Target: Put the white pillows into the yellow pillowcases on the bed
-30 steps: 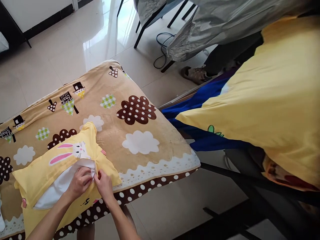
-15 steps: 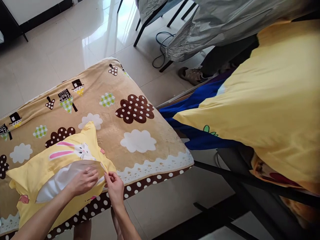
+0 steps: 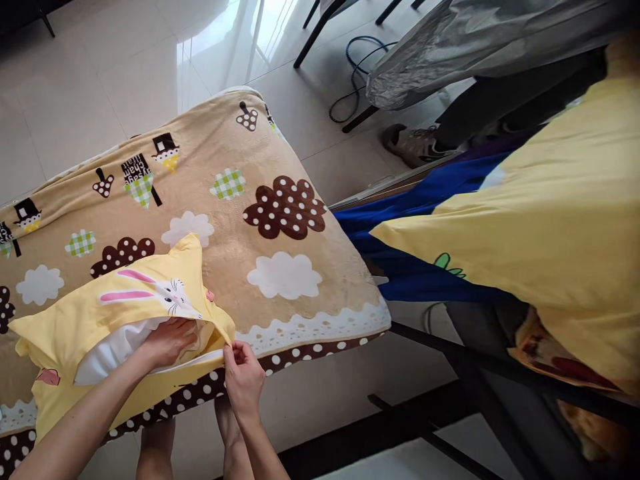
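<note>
A yellow pillowcase (image 3: pixel 95 303) with a rabbit print lies on the patterned blanket, its opening facing me. A white pillow (image 3: pixel 113 350) shows inside the opening. My left hand (image 3: pixel 173 341) reaches into the opening, its fingers curled against the pillow and partly hidden by the case's upper edge. Pinched between the thumb and fingers of my right hand (image 3: pixel 245 377) is the pillowcase's edge, at the right end of the opening.
The tan blanket (image 3: pixel 280 320) with cloud prints covers a table-like surface with a dotted brown border. To the right hangs yellow cloth (image 3: pixel 540 220) over blue fabric (image 3: pixel 425 200). Behind are a person's shoe (image 3: pixel 413 145), a grey cover (image 3: pixel 470 60) and a cable on the floor.
My left hand has gone deeper into the opening, under the upper edge. My right hand still pinches the edge, drawn slightly outward, and the opening gapes wider. The view has shifted a little.
</note>
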A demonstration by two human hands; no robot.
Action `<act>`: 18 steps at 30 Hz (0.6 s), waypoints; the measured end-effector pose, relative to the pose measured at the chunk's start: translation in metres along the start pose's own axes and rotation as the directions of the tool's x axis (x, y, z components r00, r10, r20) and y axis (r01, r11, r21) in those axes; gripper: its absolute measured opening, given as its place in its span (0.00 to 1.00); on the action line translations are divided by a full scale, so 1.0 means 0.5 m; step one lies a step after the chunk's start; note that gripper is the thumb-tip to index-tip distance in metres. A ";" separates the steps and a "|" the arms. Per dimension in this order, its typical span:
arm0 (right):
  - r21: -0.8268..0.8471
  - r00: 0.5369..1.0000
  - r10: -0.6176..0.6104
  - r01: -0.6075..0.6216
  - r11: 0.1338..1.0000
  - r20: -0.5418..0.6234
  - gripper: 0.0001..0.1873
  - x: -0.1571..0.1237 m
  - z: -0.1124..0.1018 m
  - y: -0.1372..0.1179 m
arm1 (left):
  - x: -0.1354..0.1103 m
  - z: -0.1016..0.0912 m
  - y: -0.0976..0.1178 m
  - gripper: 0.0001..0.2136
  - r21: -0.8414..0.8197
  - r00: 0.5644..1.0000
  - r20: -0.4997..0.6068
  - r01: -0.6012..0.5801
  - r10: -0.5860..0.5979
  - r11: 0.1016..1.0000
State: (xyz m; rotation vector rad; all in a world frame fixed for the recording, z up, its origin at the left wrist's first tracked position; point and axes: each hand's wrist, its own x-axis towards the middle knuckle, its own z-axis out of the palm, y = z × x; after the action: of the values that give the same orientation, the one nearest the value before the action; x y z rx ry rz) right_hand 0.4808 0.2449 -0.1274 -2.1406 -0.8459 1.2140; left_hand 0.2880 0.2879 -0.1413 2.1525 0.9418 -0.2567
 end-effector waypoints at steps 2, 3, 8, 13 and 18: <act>0.050 1.000 0.027 -0.027 0.998 0.004 0.19 -0.003 0.001 0.003 | 0.015 -0.010 0.017 0.11 -0.051 1.000 -0.012 0.017 -0.018 0.999; 0.083 0.999 0.046 -0.046 0.995 0.006 0.20 -0.003 0.002 0.006 | 0.026 -0.013 0.024 0.08 -0.075 1.000 -0.007 0.019 -0.020 0.997; 0.223 0.991 0.134 -0.126 0.967 -0.022 0.22 -0.003 0.010 0.017 | 0.096 -0.017 0.047 0.13 -0.139 0.989 -0.055 0.132 -0.141 0.981; 0.244 0.988 0.143 -0.127 0.961 -0.051 0.20 -0.001 0.013 0.021 | 0.111 0.012 0.051 0.22 -0.168 0.943 -0.183 0.249 -0.278 0.954; 0.241 0.987 0.149 -0.132 0.962 -0.054 0.18 0.003 0.017 0.023 | 0.064 0.051 0.045 0.25 -0.106 0.969 -0.126 0.198 -0.211 0.974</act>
State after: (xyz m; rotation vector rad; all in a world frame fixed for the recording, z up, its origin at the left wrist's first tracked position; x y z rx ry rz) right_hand 0.4768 0.2396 -0.1401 -2.0616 -0.4972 1.2324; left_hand 0.3291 0.2772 -0.1605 2.0086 1.2340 -0.1633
